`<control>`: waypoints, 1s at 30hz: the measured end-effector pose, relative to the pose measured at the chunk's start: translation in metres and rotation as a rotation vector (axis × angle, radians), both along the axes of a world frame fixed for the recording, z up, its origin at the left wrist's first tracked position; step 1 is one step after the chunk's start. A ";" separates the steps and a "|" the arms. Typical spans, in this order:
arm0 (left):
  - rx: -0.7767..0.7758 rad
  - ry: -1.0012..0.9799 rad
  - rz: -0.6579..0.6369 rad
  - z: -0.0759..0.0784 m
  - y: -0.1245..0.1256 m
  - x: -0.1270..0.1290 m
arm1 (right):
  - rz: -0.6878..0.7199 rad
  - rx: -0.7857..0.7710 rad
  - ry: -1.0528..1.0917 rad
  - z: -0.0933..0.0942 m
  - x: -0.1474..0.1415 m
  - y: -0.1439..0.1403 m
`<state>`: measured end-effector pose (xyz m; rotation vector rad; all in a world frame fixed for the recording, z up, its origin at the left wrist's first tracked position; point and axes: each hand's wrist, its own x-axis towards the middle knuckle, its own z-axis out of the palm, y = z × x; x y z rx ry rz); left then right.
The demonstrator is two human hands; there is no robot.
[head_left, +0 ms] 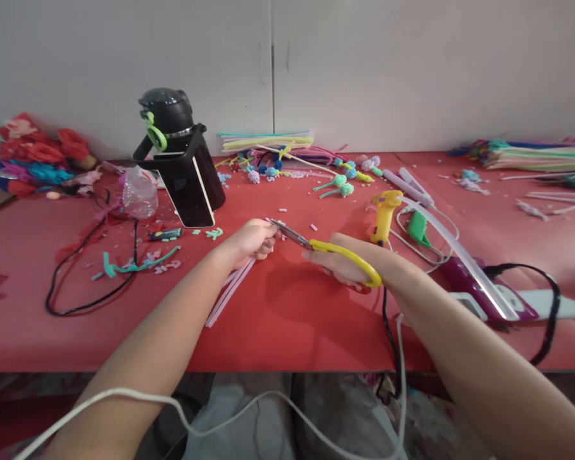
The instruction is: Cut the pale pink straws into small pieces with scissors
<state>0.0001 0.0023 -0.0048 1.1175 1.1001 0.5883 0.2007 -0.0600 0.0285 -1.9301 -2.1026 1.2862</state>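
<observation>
My left hand point(257, 241) is closed around a small bundle of pale purple pipe cleaners point(230, 292), whose long ends trail down toward the table's front edge. In my right hand point(338, 259) are scissors with yellow handles point(352, 253). Their blades point(291, 234) reach to the fingertips of my left hand, where the short ends of the pipe cleaners are. Whether the blades are fully together there is too small to tell. Short cut pieces of pale purple pipe cleaner point(314, 227) lie on the red table just beyond the blades.
A black bottle point(167, 115) stands behind a propped phone point(191, 191) at left. A yellow glue gun point(386, 214) with a long clear glue stick point(460, 255) lies right. Pipe cleaner bundles point(268, 142) line the wall. A white cable point(234, 418) crosses my lap.
</observation>
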 end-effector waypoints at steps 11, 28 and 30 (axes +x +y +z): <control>-0.039 -0.024 0.016 0.003 -0.001 -0.002 | -0.043 -0.014 -0.005 0.002 -0.002 -0.001; 0.044 0.072 -0.037 0.012 -0.002 -0.020 | -0.098 0.091 0.273 -0.019 0.015 0.002; 0.065 0.058 -0.102 0.014 -0.006 -0.018 | -0.133 0.169 0.327 -0.025 0.017 0.007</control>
